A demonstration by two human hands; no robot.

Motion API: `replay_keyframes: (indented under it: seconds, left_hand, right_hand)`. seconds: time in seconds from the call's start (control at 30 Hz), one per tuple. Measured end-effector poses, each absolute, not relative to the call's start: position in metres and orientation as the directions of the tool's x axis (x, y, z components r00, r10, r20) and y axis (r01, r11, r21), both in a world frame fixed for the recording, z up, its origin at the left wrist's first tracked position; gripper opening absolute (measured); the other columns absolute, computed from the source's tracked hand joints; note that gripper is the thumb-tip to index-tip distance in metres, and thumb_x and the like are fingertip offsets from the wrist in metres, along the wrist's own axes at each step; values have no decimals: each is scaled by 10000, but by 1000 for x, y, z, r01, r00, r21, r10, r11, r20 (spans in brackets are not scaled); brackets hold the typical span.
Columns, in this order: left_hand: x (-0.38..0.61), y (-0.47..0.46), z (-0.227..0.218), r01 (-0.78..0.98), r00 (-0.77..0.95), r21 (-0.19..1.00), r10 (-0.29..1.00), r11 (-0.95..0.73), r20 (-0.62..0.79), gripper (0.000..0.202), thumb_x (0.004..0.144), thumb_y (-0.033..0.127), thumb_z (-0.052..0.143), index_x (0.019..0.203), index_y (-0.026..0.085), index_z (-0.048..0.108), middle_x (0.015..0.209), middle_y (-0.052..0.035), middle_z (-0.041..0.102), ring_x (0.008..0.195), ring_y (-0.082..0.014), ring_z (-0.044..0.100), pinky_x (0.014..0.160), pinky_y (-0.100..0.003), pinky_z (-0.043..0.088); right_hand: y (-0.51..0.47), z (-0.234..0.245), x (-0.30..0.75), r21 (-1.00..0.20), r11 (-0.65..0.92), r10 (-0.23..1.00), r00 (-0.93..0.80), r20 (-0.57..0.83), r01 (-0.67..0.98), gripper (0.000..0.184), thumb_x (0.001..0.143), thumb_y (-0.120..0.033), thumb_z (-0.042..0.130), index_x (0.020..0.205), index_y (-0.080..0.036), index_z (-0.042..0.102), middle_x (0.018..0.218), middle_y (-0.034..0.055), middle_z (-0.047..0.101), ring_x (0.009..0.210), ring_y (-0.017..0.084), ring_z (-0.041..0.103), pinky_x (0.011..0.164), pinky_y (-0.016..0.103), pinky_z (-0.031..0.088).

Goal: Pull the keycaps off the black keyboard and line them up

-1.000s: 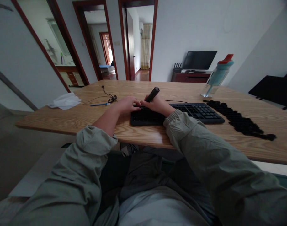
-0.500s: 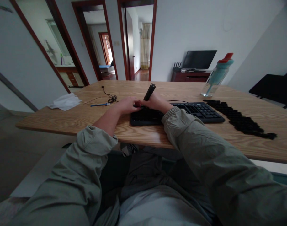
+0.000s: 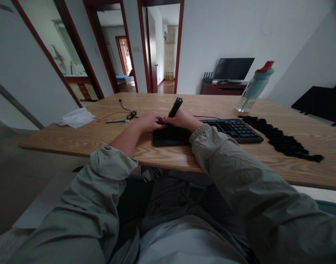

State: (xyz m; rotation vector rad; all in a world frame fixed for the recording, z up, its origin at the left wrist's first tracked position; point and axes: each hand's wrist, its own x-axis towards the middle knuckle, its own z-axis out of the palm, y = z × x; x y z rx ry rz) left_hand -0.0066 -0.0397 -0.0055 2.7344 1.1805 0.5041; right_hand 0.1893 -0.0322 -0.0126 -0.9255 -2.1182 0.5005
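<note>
A black keyboard [image 3: 234, 130] lies on the wooden table [image 3: 101, 134]. My right hand [image 3: 183, 119] rests over its left part, closed round a black pen-like tool [image 3: 175, 107] that points up and away. My left hand [image 3: 150, 121] sits at the keyboard's far left corner, its fingertips touching the keys beside the tool's lower tip. The fingers of that hand are curled down; whether they pinch anything is hidden.
A strip of black keycaps [image 3: 280, 139] lies right of the keyboard. A teal water bottle [image 3: 254, 88] stands at the back right. A white tissue [image 3: 75, 118], a blue pen [image 3: 116, 121] and a coiled black cable [image 3: 129, 114] lie at the left.
The black tool has swung from leaning right to standing more upright. Both hands stay in about the same place on the keyboard.
</note>
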Motion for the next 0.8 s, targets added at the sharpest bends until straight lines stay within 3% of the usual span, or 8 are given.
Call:
replay_keyframes:
  seconds: [0.13,0.23,0.27,0.4,0.8]
  left_hand:
    - [-6,-38,-6,685,651,224,721,-693,239,196,862,244,666,1008,137,740,977,-63,731,811,-169,591,773,-313,456]
    - [-4,-39,-5,694,644,218,728,-686,237,199,852,260,660,983,150,762,971,-76,733,824,-192,618,772,-325,465]
    - [-3,-39,-5,703,636,216,735,-677,234,202,849,268,660,976,153,767,963,-78,734,821,-198,623,769,-329,467]
    - [-1,-42,-4,722,624,196,746,-664,231,234,867,270,636,998,129,769,951,-98,740,820,-206,626,759,-328,461]
    - [-3,-36,-9,705,641,209,735,-678,222,268,896,323,593,1033,164,760,959,-85,753,816,-192,642,746,-306,457]
  right_hand:
    - [-36,-13,190,-624,622,781,-429,454,472,253,774,-267,708,997,-154,667,872,56,719,715,154,638,633,241,508]
    - [-38,-16,191,-673,536,842,-380,382,509,72,802,-226,637,799,-154,639,674,17,662,522,112,564,486,217,431]
    - [-39,-17,191,-693,503,862,-363,354,517,97,809,-213,616,730,-156,620,626,13,640,495,107,550,468,216,419]
    - [-44,-18,190,-762,401,912,-304,277,508,224,839,-179,580,616,-159,581,574,21,626,481,99,548,459,210,422]
    - [-38,-25,191,-849,334,932,-275,234,410,224,880,-160,566,663,-138,615,566,11,625,472,81,548,427,178,422]
